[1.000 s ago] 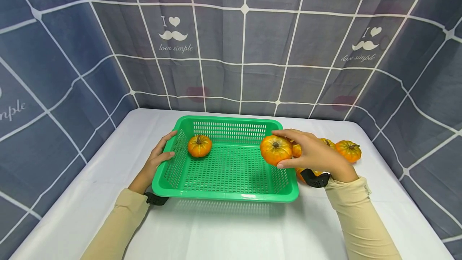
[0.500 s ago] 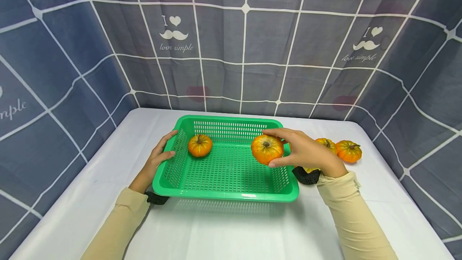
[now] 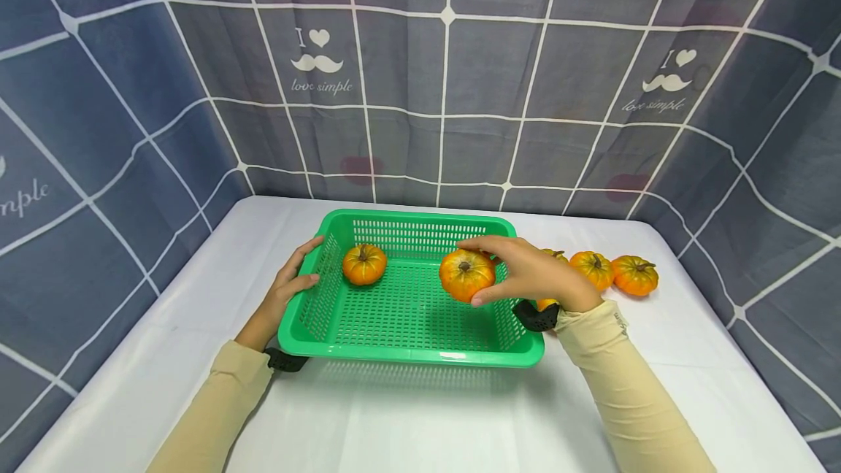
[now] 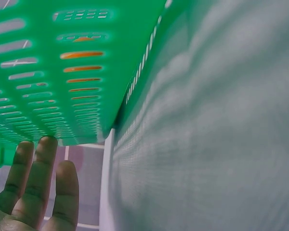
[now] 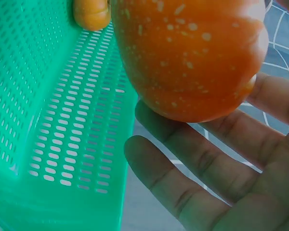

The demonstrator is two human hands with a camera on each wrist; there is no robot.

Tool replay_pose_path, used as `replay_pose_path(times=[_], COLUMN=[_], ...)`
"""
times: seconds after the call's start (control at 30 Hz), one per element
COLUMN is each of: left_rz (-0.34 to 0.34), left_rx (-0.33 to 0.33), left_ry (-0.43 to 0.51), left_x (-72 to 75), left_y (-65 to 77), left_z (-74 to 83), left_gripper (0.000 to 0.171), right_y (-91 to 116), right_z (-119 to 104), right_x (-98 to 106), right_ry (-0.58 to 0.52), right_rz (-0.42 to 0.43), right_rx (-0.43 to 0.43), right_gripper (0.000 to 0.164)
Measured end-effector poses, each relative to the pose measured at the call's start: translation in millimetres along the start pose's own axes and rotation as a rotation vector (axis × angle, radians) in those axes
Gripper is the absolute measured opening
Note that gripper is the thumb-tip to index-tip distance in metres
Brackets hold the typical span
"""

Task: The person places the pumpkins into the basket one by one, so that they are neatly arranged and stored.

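Note:
In the head view a green plastic basket [image 3: 420,355] with slotted walls stands on the white table. My left hand [image 3: 279,301] rests against its left side, thumb on the rim; in the left wrist view the fingers [image 4: 41,178] are fairly straight along the outer wall. Over the right half of the basket, my right hand [image 3: 525,272] holds a small orange pumpkin [image 3: 465,276] between thumb and fingers, stem facing up. Its speckled side [image 5: 188,57] fills the top of the right wrist view. Another small pumpkin [image 3: 364,264] sits in the basket's back left corner.
Right of the basket, several more pumpkins lie on the table, among them one pumpkin [image 3: 593,268] beside a far-right pumpkin [image 3: 634,275]; others are partly hidden by the right hand and wrist. A checked curtain [image 3: 407,79] encloses the back and sides of the white table [image 3: 394,429].
My right hand has carried its pumpkin leftward, from the basket's right rim to farther over the inside. More of the pumpkins at right now show. The left hand and basket stay put.

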State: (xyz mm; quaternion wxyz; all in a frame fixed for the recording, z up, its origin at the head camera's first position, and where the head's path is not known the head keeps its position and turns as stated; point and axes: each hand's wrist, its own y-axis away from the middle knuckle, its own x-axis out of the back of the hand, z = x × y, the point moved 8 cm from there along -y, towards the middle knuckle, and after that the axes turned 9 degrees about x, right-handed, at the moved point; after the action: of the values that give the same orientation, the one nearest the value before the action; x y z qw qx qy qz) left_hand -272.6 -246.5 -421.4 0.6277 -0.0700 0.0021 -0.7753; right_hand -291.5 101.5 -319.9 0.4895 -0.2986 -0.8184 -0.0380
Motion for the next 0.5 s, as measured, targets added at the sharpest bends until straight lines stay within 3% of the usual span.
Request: replay_pose_path(times=[0.5], left_rz=[-0.004], left_rx=[0.005], left_ry=[0.011], left_x=[0.6], left_y=[-0.3], left_z=[-1.0], left_gripper=[0.069], right_y=[-27.1], right_z=[4.2], right_x=[-12.9], right_ry=[-0.031], right_rz=[-0.062], right_rx=[-0.002], right_gripper=[0.078])
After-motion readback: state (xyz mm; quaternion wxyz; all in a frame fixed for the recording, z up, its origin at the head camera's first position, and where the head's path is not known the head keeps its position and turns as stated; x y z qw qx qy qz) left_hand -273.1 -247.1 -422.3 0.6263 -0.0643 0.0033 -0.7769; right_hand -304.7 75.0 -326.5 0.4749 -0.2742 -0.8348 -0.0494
